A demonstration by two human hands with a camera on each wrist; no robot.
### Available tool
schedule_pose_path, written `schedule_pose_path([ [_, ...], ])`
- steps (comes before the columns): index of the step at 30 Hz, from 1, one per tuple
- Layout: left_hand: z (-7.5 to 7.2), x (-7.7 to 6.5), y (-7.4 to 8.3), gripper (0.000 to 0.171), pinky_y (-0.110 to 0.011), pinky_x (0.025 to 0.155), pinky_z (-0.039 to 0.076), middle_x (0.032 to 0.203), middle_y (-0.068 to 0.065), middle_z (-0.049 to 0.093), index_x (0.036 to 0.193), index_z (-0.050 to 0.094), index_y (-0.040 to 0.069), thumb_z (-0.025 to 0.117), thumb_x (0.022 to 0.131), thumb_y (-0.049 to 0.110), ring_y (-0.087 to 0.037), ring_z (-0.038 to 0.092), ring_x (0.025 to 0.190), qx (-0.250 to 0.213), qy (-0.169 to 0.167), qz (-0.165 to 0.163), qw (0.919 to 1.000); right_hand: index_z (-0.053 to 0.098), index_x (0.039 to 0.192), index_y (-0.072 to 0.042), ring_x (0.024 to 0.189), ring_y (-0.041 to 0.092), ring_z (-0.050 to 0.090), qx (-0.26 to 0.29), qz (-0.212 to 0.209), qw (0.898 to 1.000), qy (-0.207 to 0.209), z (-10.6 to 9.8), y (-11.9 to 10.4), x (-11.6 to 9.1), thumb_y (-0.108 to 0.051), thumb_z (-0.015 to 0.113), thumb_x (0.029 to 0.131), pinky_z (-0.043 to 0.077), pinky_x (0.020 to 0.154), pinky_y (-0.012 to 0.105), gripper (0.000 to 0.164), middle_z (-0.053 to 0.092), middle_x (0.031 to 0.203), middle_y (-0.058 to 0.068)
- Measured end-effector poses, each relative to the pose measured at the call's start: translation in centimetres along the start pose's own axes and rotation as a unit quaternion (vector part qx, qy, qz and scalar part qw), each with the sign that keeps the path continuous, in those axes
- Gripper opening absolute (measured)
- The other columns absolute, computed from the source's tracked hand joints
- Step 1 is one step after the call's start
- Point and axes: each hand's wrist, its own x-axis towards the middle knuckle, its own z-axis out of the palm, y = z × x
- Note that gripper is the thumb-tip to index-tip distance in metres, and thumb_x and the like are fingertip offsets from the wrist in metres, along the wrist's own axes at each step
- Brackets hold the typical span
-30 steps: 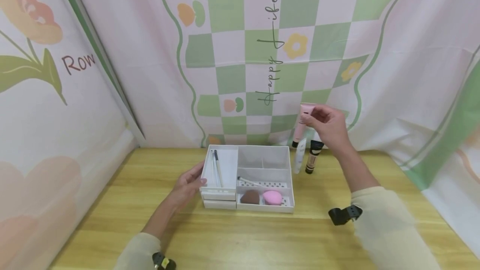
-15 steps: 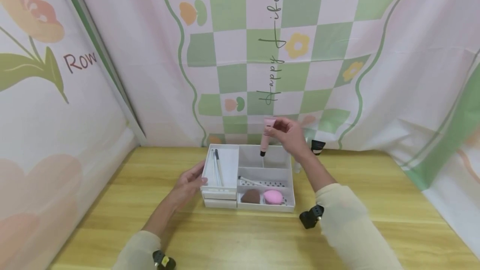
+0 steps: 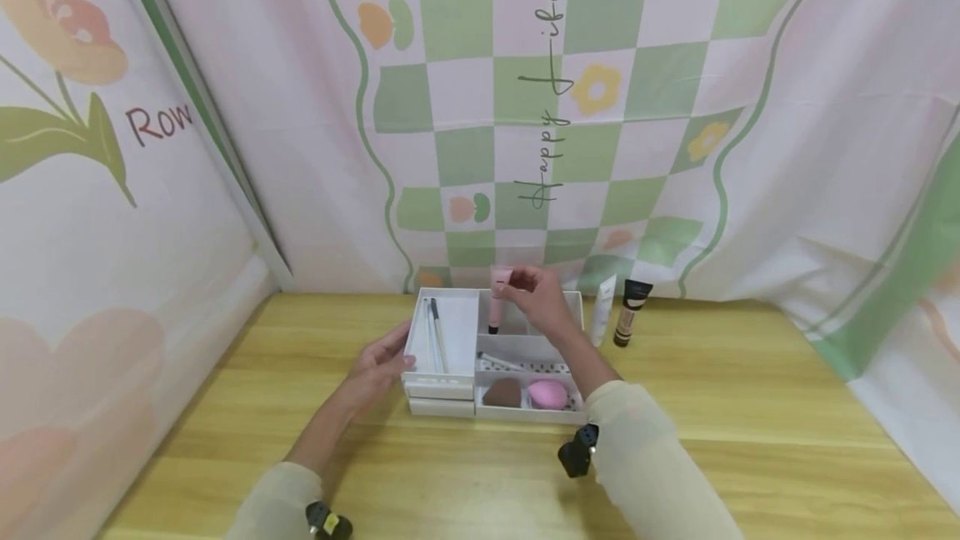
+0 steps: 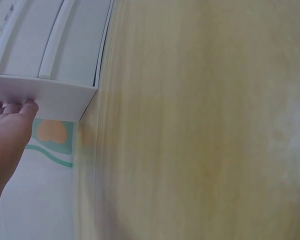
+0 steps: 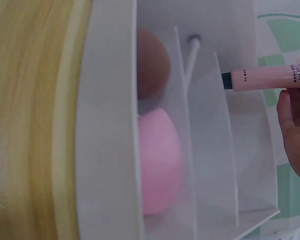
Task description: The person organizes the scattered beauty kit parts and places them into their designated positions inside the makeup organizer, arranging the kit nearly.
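My right hand (image 3: 538,300) pinches a pink squeeze tube (image 3: 497,294) near its flat top end, black cap pointing down. The tube hangs upright over the back left compartment of a white desk organizer (image 3: 532,417). In the right wrist view the tube's black cap (image 5: 227,81) is level with the top of a divider. My left hand (image 3: 375,367) rests against the organizer's left side. The left wrist view shows its fingertips (image 4: 29,106) touching the side wall, above two drawer fronts (image 4: 77,45).
In the front compartments lie a brown sponge (image 3: 502,393) and a pink makeup sponge (image 3: 548,394), with a thin white-handled brush (image 3: 498,362) behind them. Two brushes (image 3: 437,336) lie on the left top tray. A white tube (image 3: 602,311) and a black-and-beige tube (image 3: 631,315) stand to the right.
My right hand has carried the pink tube leftward and down, from above the standing tubes to the back left compartment. The left hand has stayed at the organizer's side.
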Motion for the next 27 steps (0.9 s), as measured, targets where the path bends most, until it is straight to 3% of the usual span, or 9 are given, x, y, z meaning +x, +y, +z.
schedule_pose_path([
  [11, 0.0, 0.0, 0.0, 0.071, -0.010, 0.111, 0.040, 0.172, -0.020, 0.001, 0.161, 0.010, -0.003, 0.047, 0.099, -0.002, -0.037, 0.002, 0.160, 0.005, -0.003, 0.003, 1.0000, 0.069, 0.113, 0.009, 0.088, 0.007, 0.063, -0.025, 0.022, 0.999, -0.012, 1.5, 1.6, -1.1, 0.000, 0.072, 0.089, 0.054, 0.080, 0.014, 0.026, 0.071, 0.109, 0.028],
  [20, -0.1, 0.0, -0.1, 0.071, -0.010, 0.111, 0.041, 0.172, -0.019, 0.001, 0.161, 0.011, -0.003, 0.047, 0.099, -0.002, -0.037, 0.002, 0.160, 0.003, 0.000, 0.000, 1.0000, 0.071, 0.108, 0.007, 0.093, 0.019, 0.067, -0.057, 0.016, 0.998, -0.017, 1.7, 2.9, -1.5, 0.001, 0.072, 0.088, 0.055, 0.081, 0.018, 0.021, 0.072, 0.106, 0.026],
  [27, 0.0, 0.0, 0.1, 0.071, -0.013, 0.114, 0.036, 0.173, -0.017, 0.002, 0.161, 0.012, -0.002, 0.048, 0.100, -0.001, -0.035, 0.003, 0.160, 0.011, 0.003, -0.006, 0.9999, 0.070, 0.113, 0.006, 0.100, 0.027, 0.068, -0.063, 0.026, 0.998, -0.012, 1.5, 2.9, -1.4, 0.000, 0.072, 0.088, 0.059, 0.087, 0.025, 0.025, 0.072, 0.109, 0.025],
])
